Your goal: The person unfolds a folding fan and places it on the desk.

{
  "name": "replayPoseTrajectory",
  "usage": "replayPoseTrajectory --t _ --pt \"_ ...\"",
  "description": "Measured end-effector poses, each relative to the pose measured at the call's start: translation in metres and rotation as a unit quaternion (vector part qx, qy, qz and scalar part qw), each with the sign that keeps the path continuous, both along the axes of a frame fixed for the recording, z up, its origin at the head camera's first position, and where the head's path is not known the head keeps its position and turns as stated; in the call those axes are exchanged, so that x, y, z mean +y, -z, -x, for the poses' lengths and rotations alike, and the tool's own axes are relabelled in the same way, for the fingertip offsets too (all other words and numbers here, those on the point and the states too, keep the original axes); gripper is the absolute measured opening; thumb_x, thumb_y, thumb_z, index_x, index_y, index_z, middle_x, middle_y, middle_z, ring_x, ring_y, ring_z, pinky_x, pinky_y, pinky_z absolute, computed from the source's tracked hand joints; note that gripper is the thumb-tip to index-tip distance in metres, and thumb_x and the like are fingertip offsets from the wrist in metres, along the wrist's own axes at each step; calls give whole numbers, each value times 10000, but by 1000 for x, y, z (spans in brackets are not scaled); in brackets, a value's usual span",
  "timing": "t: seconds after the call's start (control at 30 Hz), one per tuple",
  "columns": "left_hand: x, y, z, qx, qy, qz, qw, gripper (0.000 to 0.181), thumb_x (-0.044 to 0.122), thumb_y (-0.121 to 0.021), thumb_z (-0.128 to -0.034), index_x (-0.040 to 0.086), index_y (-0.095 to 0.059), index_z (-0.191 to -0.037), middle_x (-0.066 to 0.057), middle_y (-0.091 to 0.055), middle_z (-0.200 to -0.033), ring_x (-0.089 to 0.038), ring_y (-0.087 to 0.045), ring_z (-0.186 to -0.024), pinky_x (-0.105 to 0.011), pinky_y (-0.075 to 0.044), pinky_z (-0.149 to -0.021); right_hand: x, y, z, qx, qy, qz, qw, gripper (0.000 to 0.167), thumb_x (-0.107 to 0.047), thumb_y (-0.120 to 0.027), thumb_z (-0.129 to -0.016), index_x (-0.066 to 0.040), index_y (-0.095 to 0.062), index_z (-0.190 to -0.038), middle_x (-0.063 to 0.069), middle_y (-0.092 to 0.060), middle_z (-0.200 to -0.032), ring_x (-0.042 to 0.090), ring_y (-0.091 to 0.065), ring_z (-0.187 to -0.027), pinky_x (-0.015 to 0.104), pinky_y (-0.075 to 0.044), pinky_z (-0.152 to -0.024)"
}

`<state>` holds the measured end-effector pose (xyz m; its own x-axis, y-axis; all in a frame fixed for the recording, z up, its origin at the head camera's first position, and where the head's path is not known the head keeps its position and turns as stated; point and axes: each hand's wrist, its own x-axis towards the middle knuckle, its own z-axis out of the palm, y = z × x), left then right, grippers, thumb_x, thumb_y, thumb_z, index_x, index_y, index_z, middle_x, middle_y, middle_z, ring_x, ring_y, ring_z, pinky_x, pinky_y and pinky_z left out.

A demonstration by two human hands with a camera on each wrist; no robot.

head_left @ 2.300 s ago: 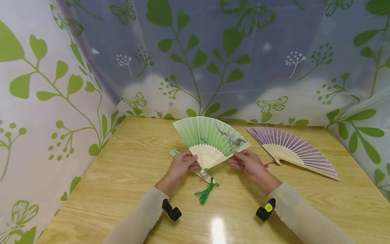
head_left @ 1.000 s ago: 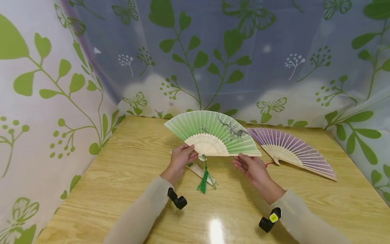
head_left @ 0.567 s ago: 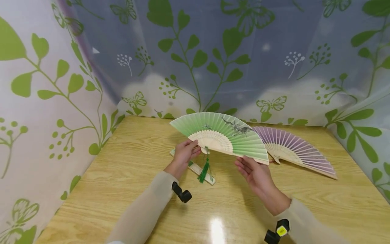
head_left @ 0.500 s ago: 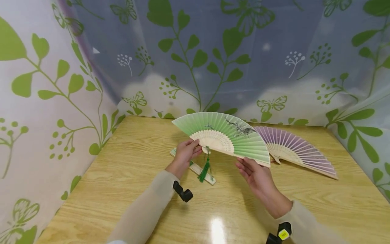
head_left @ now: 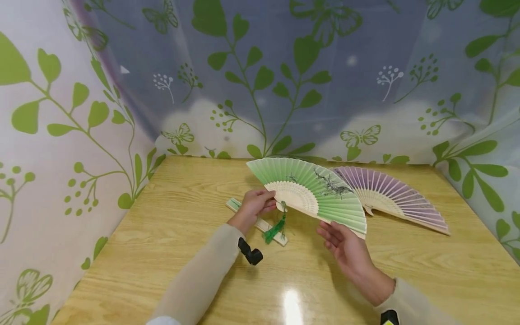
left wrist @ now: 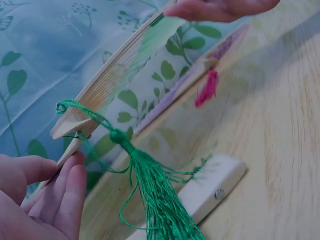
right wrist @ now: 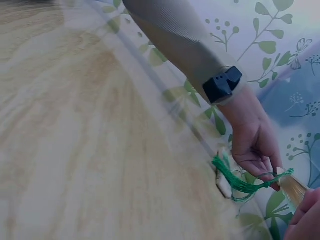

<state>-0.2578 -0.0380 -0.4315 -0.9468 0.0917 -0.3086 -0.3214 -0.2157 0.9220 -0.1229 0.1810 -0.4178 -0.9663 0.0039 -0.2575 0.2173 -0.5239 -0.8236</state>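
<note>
A green folding fan (head_left: pixel 300 180) with a dark branch print is spread wide above the table, its right side tilted downward. My left hand (head_left: pixel 253 208) pinches its left outer rib close to the pivot. My right hand (head_left: pixel 348 250) holds the right outer rib between thumb and fingers, near the outer end. From the pivot hangs a green tassel (left wrist: pixel 155 185), which falls over a folded fan (head_left: pixel 266 227) lying on the table below. In the right wrist view, the left hand (right wrist: pixel 255 142) shows by the pivot; only part of the right hand (right wrist: pixel 306 217) appears.
A purple fan (head_left: pixel 398 196) lies spread on the wooden table (head_left: pixel 162 262) at the right, partly covered by the green fan in the head view. Its pink tassel (left wrist: pixel 206 89) shows in the left wrist view. A leaf-printed cloth (head_left: pixel 260 99) stands behind and at the sides.
The green fan has opened from partly spread to wide. Both hands have since moved right with it, and its right side has dropped lower. The purple and folded fans stay put.
</note>
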Motion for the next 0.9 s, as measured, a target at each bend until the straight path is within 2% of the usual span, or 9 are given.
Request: replayPoseTrajectory --t 0.2,0.37,0.47,0.63,0.77,0.9 --pt "6 8 6 -76 465 331 9983 86 81 -641 -945 6 -614 -912 -38 -644 -698 -70 -648 -587 -205 -586 -637 1 12 -10 -322 53 273 9991 209 -276 -297 -1079 -127 -399 -974 -2 -698 -926 128 -679 -903 169 -475 -678" --pt "11 13 11 -134 681 628 9956 87 77 -640 -946 16 -627 -885 -36 -646 -707 -77 -642 -581 -223 -591 -644 1 20 -16 -577 5 320 9978 331 -316 -258 -1079 -111 -476 -940 25 -696 -933 170 -682 -930 201 -490 -697" --pt "12 15 13 -98 845 890 9924 99 83 -642 -945 2 -651 -888 -45 -648 -719 -91 -646 -599 -233 -593 -649 2 23 -17 -551 -53 226 9982 343 -332 -238 -1077 -99 -487 -1044 12 -693 -949 163 -679 -936 207 -506 -728" --pt "17 15 16 -82 1199 1372 9832 123 114 -658 -938 -4 -693 -931 -65 -678 -774 -107 -666 -647 -243 -595 -660 9 25 -19 -680 -130 164 9975 365 -366 -203 -1076 -76 -373 -1217 -3 -704 -955 142 -682 -905 190 -518 -719" --pt "22 16 18 -156 1330 1609 9778 146 115 -660 -936 -18 -702 -978 -87 -688 -791 -103 -660 -615 -227 -587 -602 18 26 -20 -792 -252 148 9964 347 -382 -187 -1077 -92 -346 -1180 18 -704 -947 161 -685 -905 206 -532 -738" --pt "26 19 17 -71 1440 1706 9747 143 89 -645 -941 -45 -686 -964 -97 -679 -771 -96 -655 -587 -196 -566 -546 27 29 -22 -809 -256 83 9964 319 -367 -186 -1079 -94 -339 -1144 34 -695 -934 164 -681 -886 227 -545 -765"
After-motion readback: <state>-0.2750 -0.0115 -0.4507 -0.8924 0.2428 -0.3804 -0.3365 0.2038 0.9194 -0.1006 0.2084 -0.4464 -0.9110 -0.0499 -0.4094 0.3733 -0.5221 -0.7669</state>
